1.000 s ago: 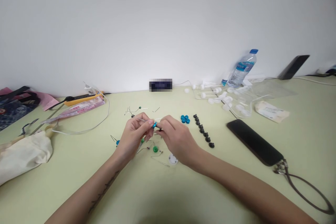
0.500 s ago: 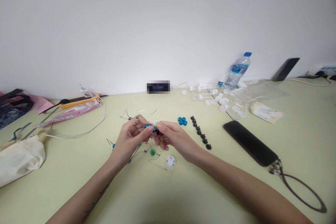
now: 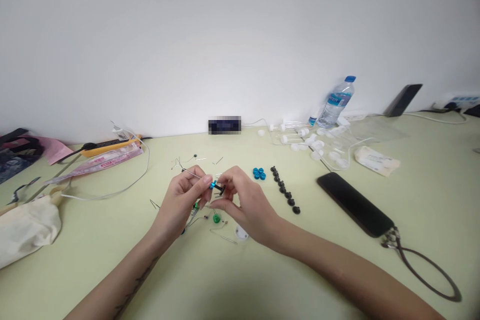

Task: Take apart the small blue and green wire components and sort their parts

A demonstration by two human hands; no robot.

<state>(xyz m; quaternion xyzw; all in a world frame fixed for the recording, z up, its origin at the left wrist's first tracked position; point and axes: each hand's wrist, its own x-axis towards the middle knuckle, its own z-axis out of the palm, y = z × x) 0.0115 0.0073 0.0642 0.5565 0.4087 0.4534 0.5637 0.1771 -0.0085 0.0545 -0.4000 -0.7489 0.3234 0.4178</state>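
My left hand [image 3: 187, 192] pinches a small blue shiny piece [image 3: 213, 185] between thumb and fingers. A thin bent wire [image 3: 192, 174] runs out from that grip to the upper left. At the blue piece's right end sits a black part with a round flat end [image 3: 220, 189], tilted down to the right. Around this black part my right hand [image 3: 249, 202] has its thumb and forefinger apart; whether a fingertip touches it I cannot make out. Below the hands lie a green bead-like piece [image 3: 216, 218] and a white disc [image 3: 242, 232], partly covered by my right hand.
Blue pieces [image 3: 258, 173] lie clustered right of my hands, beside a row of black parts [image 3: 282, 187]. Farther right are a phone [image 3: 356, 205] with a strap, white-capped pieces [image 3: 294, 132] and a water bottle [image 3: 335, 103]. A cloth bag [image 3: 30, 227] lies left.
My right thumb and forefinger have spread apart from their pinch, and the black part now shows at the end of the blue piece. My left hand keeps its grip.
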